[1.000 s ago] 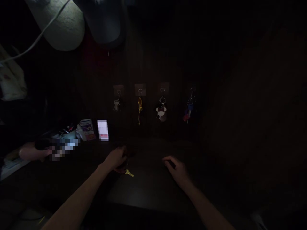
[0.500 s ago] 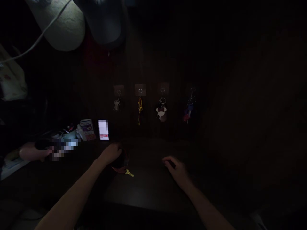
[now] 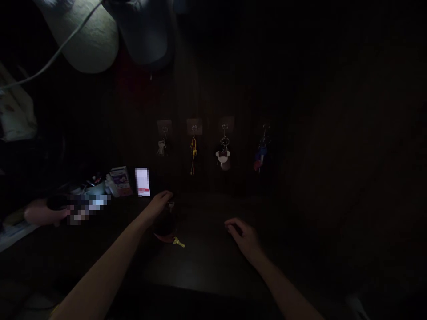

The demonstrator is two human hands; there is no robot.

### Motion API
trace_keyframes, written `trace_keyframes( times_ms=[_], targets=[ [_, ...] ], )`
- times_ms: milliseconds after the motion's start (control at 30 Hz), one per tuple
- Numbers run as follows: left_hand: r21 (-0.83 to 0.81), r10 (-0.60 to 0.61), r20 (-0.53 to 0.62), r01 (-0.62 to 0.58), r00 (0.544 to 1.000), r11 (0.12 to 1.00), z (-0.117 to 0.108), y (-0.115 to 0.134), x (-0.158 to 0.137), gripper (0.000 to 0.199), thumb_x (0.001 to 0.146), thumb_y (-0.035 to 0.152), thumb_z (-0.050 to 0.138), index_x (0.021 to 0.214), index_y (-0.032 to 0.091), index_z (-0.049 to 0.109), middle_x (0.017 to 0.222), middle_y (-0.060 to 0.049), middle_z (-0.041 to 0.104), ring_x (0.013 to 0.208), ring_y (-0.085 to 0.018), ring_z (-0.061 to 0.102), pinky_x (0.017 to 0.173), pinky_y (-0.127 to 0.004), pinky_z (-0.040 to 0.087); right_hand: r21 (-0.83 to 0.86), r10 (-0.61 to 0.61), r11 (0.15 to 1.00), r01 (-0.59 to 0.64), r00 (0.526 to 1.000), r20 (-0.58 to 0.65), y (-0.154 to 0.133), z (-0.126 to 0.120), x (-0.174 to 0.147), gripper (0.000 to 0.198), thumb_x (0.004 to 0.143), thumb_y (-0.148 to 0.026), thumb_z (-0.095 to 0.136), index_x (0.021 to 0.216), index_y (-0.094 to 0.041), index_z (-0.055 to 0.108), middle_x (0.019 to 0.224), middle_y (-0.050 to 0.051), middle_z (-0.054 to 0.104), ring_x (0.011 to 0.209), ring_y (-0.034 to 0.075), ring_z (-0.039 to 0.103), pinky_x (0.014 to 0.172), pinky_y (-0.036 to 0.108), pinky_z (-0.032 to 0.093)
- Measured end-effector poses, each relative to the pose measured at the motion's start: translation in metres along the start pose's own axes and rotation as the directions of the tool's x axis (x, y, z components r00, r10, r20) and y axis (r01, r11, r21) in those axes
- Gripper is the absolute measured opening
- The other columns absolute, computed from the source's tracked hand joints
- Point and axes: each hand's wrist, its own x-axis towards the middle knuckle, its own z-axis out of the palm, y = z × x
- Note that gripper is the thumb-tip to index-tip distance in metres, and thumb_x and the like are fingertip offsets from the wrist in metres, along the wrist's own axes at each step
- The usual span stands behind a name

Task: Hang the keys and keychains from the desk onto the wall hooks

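In the dim head view my left hand (image 3: 160,202) is closed, with a small silver key (image 3: 171,206) hanging just below its fingertips. Under it stands a dark round container (image 3: 163,226), its inside too dark to make out. A yellow key (image 3: 179,242) sticks out past the container's reddish front rim. My right hand (image 3: 245,238) rests on the dark tabletop (image 3: 196,262), loosely curled, a gap between thumb and forefinger, nothing seen in it. On the wall hooks hang silver keys (image 3: 162,147), a yellow cord (image 3: 193,150), a white mouse-head keychain (image 3: 223,157) and a blue and red bunch (image 3: 261,156).
A lit phone (image 3: 143,181) stands upright near the wall, beside a small printed box (image 3: 120,181). At far left is a pinkish object (image 3: 43,212) near blurred items. Caps (image 3: 88,42) hang above, with a white cable (image 3: 63,41) crossing them.
My left hand has risen slightly toward the wall, and a silver key now shows hanging beneath its fingers. The right hand has hardly moved.
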Motion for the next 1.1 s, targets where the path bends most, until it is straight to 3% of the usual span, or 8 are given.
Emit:
trace_keyframes(
  times_ms=[133,333,533,733,933,1100],
  targets=[
    [-0.255,-0.012,0.097,0.036,0.995,0.966,0.020,0.003,-0.009,0.030,0.065,0.044,0.064,0.072,0.017,0.057,0.062,0.004,0.053,0.053,-0.008,0.049,0.051,-0.019,0.038,0.019,0.018,1.000,-0.018,1.000,-0.005,0.001,0.001,0.001,0.017,0.080,-0.029,0.047,0.079,-0.023,0.063,0.081,0.002,0.066,0.076,0.017,0.063,0.069,0.028,0.047],
    [-0.372,-0.023,0.155,0.080,0.988,0.925,0.050,0.010,-0.030,0.031,0.067,0.045,0.066,0.080,0.018,0.059,0.070,0.001,0.059,0.058,-0.007,0.053,0.053,-0.017,0.039,0.071,0.057,0.996,-0.055,0.998,-0.028,-0.005,-0.003,0.004,0.018,0.079,-0.034,0.049,0.079,-0.022,0.064,0.079,0.002,0.066,0.076,0.018,0.063,0.070,0.028,0.048],
    [-0.488,-0.048,0.193,0.138,0.980,0.862,0.076,0.014,-0.047,0.030,0.063,0.037,0.073,0.081,0.016,0.061,0.073,0.000,0.061,0.069,-0.009,0.058,0.067,-0.020,0.043,0.133,0.063,0.989,-0.065,0.998,0.016,-0.038,-0.011,0.014,0.021,0.079,-0.035,0.049,0.084,-0.022,0.064,0.085,0.002,0.067,0.081,0.018,0.062,0.074,0.029,0.047],
    [-0.408,0.014,0.185,0.064,0.983,0.911,0.094,0.015,-0.062,0.030,0.068,0.037,0.068,0.090,0.018,0.063,0.067,0.002,0.060,0.062,-0.010,0.055,0.061,-0.022,0.042,0.243,0.099,0.964,-0.104,0.995,0.032,-0.061,-0.008,0.021,0.023,0.078,-0.038,0.053,0.090,-0.020,0.063,0.084,0.003,0.067,0.075,0.017,0.063,0.071,0.029,0.048],
    [-0.338,0.129,0.133,-0.078,0.983,0.938,0.103,0.018,-0.070,0.028,0.068,0.028,0.065,0.094,0.019,0.065,0.094,-0.004,0.067,0.089,-0.017,0.060,0.080,-0.027,0.044,0.346,0.170,0.924,-0.163,0.985,0.012,-0.066,-0.002,0.023,0.027,0.074,-0.041,0.059,0.089,-0.020,0.064,0.081,0.002,0.067,0.074,0.017,0.062,0.069,0.028,0.048],
    [-0.262,0.190,0.133,-0.150,0.973,0.953,0.106,0.016,-0.070,0.025,0.070,0.029,0.063,0.093,0.020,0.065,0.094,-0.004,0.068,0.091,-0.019,0.060,0.082,-0.029,0.044,0.333,0.172,0.929,-0.164,0.985,0.004,-0.068,-0.004,0.025,0.025,0.072,-0.040,0.060,0.087,-0.020,0.065,0.081,0.001,0.067,0.079,0.018,0.061,0.071,0.028,0.047]
  ],
)
